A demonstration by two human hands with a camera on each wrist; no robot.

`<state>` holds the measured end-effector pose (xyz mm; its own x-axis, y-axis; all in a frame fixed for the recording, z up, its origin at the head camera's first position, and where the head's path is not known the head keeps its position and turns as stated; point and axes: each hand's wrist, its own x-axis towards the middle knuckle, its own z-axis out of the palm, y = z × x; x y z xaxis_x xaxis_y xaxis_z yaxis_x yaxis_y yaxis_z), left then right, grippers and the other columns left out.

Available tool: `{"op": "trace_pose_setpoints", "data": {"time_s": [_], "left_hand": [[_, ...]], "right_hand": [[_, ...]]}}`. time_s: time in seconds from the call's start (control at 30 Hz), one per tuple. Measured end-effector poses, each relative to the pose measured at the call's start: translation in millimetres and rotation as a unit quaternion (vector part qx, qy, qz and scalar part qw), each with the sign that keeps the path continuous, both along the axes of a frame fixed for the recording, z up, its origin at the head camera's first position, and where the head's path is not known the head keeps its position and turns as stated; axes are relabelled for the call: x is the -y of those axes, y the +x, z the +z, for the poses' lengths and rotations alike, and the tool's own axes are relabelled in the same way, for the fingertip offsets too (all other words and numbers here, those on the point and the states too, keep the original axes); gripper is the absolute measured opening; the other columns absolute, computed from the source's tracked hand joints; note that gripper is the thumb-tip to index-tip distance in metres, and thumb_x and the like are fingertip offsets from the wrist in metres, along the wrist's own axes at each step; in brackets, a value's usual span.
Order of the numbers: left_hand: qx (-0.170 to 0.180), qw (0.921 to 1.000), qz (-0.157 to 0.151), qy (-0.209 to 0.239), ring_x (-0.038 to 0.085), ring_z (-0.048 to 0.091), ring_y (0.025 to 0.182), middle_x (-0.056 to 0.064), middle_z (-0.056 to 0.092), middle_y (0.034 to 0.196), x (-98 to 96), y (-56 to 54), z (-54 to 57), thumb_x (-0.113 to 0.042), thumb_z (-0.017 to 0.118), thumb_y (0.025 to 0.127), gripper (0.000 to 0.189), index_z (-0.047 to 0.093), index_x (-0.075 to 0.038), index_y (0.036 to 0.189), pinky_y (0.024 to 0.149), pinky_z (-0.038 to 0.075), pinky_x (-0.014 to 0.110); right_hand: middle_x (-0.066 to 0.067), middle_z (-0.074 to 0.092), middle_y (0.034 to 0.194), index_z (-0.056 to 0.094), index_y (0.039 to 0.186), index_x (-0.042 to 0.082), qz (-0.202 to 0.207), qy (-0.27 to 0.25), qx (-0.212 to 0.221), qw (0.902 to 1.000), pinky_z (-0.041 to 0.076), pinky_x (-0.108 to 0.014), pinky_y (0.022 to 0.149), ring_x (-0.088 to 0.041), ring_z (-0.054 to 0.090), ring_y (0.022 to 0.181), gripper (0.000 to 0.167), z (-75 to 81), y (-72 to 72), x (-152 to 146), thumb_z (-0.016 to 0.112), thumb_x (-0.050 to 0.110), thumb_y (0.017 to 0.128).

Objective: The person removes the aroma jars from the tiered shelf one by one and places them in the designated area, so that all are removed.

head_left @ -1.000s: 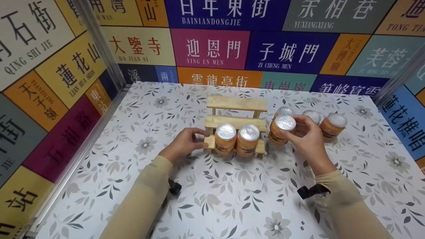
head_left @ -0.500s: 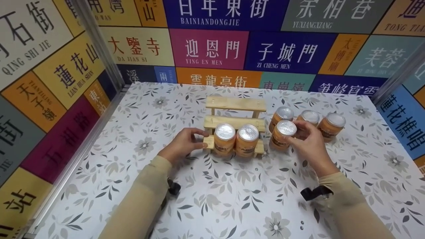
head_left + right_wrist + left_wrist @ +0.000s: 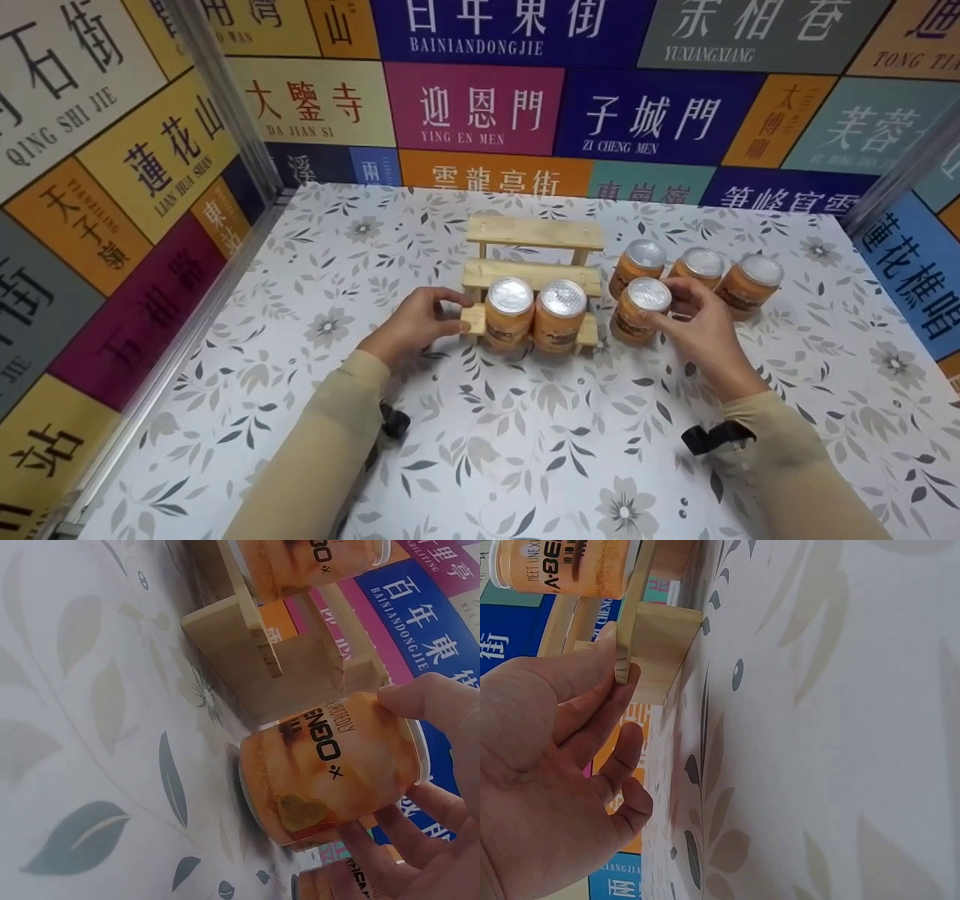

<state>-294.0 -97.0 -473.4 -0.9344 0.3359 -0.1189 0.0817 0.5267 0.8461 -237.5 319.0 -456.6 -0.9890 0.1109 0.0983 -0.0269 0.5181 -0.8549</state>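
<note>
My left hand [image 3: 409,326] pinches the left end of the lowest step of a small three-tier wooden stand [image 3: 532,274]; in the left wrist view thumb and fingers meet on the board edge [image 3: 622,652]. Two orange-labelled cans [image 3: 510,315] with silver lids stand side by side on that step. Just right of the stand, my right hand [image 3: 709,330] holds another such can [image 3: 631,322] near its top. In the right wrist view this can [image 3: 330,765] is upright close over the tabletop, its thumb side towards the stand.
Three more cans [image 3: 701,264] stand behind and right of the held one, partly hidden by the right hand. The stand's middle step [image 3: 525,274] and top step [image 3: 536,234] bear nothing. Sign-covered walls [image 3: 480,109] border the flower-patterned table [image 3: 517,442].
My right hand has brought its can down and slightly towards me, away from the stand, uncovering more of the can behind it. The left hand keeps its place on the stand.
</note>
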Motion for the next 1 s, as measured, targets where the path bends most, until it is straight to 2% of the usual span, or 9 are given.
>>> {"op": "trace_pose_setpoints", "data": {"time_s": [0.23, 0.57, 0.67, 0.8, 0.9, 1.0], "left_hand": [[-0.012, 0.9999, -0.003, 0.006, 0.018, 0.053, 0.084, 0.004, 0.071, 0.112, 0.2, 0.1, -1.3, -0.014, 0.083, 0.088, 0.033, 0.075, -0.015, 0.12, 0.074, 0.043, 0.03], [-0.005, 1.0, -0.002, 0.008, 0.019, 0.052, 0.084, 0.014, 0.07, 0.111, -0.2, 0.9, -3.2, -0.015, 0.082, 0.089, 0.032, 0.075, -0.017, 0.12, 0.073, 0.042, 0.032], [-0.001, 0.9999, 0.0, 0.01, 0.018, 0.051, 0.085, 0.01, 0.069, 0.111, 1.0, 1.7, -2.6, -0.016, 0.081, 0.09, 0.032, 0.075, -0.018, 0.121, 0.073, 0.041, 0.031], [0.002, 0.9999, 0.0, 0.013, 0.018, 0.05, 0.084, 0.009, 0.068, 0.11, 2.4, 2.1, -1.8, -0.016, 0.081, 0.09, 0.032, 0.075, -0.019, 0.121, 0.073, 0.041, 0.031], [0.005, 0.9999, 0.003, 0.013, 0.019, 0.05, 0.085, 0.013, 0.068, 0.11, 2.1, 1.8, -1.0, -0.014, 0.081, 0.09, 0.032, 0.075, -0.018, 0.121, 0.073, 0.041, 0.032], [0.011, 0.9999, 0.004, 0.013, 0.019, 0.052, 0.088, 0.011, 0.068, 0.113, 1.2, 1.7, -0.9, -0.013, 0.081, 0.089, 0.033, 0.075, -0.018, 0.121, 0.075, 0.042, 0.031]], "right_hand": [[-0.012, 0.061, 0.135, 0.055, 0.139, 0.006, 0.003, -0.011, 0.01, 0.9999, 0.049, -0.012, 0.087, -0.01, 0.061, 0.111, 0.064, -2.2, -0.6, -2.0, 0.086, 0.027, 0.086], [-0.016, 0.057, 0.141, 0.049, 0.145, 0.004, 0.012, -0.016, 0.032, 0.9993, 0.046, -0.013, 0.091, -0.009, 0.057, 0.115, 0.072, -4.5, -3.3, -7.3, 0.085, 0.029, 0.087], [-0.017, 0.056, 0.141, 0.046, 0.146, 0.002, 0.021, -0.016, 0.022, 0.9994, 0.048, -0.012, 0.091, -0.01, 0.057, 0.115, 0.075, -5.0, -3.1, -5.5, 0.085, 0.028, 0.087], [-0.017, 0.053, 0.143, 0.042, 0.149, 0.002, 0.029, -0.009, -0.006, 0.9995, 0.046, -0.012, 0.096, -0.018, 0.055, 0.124, 0.08, -4.9, -0.4, -1.0, 0.086, 0.025, 0.086], [-0.015, 0.051, 0.147, 0.04, 0.152, 0.004, 0.028, -0.005, -0.021, 0.9994, 0.043, -0.015, 0.102, -0.026, 0.052, 0.132, 0.085, -2.3, 3.2, 1.1, 0.087, 0.027, 0.085], [-0.014, 0.052, 0.148, 0.039, 0.153, 0.007, 0.023, 0.008, -0.037, 0.999, 0.041, -0.016, 0.103, -0.028, 0.052, 0.132, 0.087, 1.4, 6.7, 2.5, 0.088, 0.029, 0.084]]}}
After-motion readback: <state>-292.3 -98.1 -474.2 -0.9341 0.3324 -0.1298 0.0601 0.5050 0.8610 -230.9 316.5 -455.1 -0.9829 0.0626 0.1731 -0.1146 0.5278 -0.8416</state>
